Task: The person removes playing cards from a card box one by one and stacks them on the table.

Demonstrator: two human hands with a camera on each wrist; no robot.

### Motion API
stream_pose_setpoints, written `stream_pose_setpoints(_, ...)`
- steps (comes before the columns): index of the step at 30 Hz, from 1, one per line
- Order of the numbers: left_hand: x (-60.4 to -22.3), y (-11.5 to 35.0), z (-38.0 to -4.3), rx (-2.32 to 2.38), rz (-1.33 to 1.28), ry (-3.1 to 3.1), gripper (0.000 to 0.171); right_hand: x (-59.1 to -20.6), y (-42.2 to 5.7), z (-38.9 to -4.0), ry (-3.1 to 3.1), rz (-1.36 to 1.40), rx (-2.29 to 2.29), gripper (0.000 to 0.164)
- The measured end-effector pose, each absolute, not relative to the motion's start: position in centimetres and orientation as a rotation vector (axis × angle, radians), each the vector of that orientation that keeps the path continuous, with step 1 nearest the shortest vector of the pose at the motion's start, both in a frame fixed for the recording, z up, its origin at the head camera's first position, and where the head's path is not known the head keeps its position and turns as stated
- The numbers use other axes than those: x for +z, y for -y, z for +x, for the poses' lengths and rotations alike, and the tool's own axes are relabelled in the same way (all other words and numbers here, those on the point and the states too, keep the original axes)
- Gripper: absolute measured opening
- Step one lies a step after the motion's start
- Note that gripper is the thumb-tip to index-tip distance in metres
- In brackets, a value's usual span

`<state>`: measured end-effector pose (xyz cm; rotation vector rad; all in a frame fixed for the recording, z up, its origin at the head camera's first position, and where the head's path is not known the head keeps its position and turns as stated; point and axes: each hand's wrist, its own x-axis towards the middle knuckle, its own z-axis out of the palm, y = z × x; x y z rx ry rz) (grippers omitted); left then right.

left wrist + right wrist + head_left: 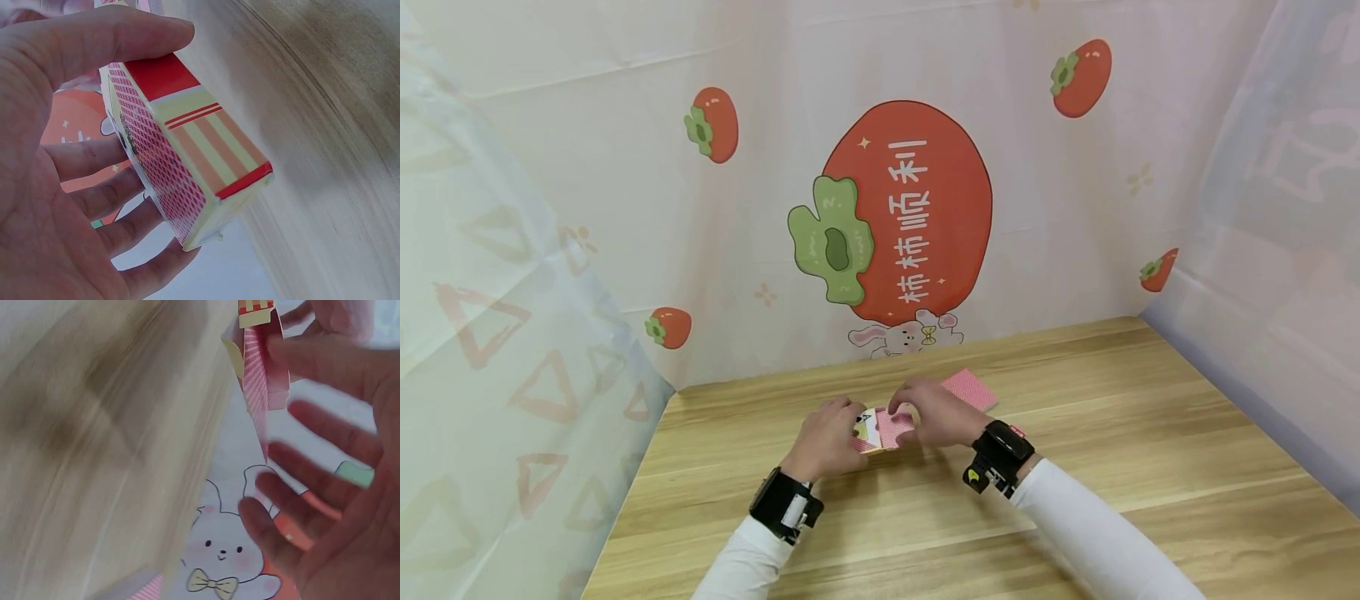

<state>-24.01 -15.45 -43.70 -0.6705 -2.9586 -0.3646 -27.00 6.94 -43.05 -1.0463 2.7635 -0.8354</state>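
Note:
My left hand (827, 437) grips a small playing card box (170, 147), thumb along its striped narrow side and fingers behind. The box has a pink patterned face and, in the head view, a white panel with an "A". Pink-backed playing cards (895, 427) stick out of its right end, toward my right hand (938, 414). In the right wrist view, the thumb (300, 355) of that hand is at the red box opening. Its other fingers are spread and slightly bent, beside the protruding cards (257, 394).
A pink-backed stack of cards (973, 390) lies on the wooden table (1075, 417) behind my right hand. A white curtain (760, 208) with printed persimmons and a rabbit hangs along the table's back edge, and more curtains hang at both sides.

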Motion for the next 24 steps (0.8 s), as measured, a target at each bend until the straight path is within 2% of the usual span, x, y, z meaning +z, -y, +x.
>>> stream_pose_setpoints(7, -43.76, 15.23, -24.15, -0.359, -0.688, 2.961, 0.059, -43.32, -6.54, -26.67, -2.776, -1.282, -0.625, 0.033)
stream_pose_setpoints(24, -43.83, 15.38, -24.1, -0.362, -0.682, 2.971, 0.061, -43.47, -7.14, -26.24, -2.809, -1.28, -0.56, 0.032)
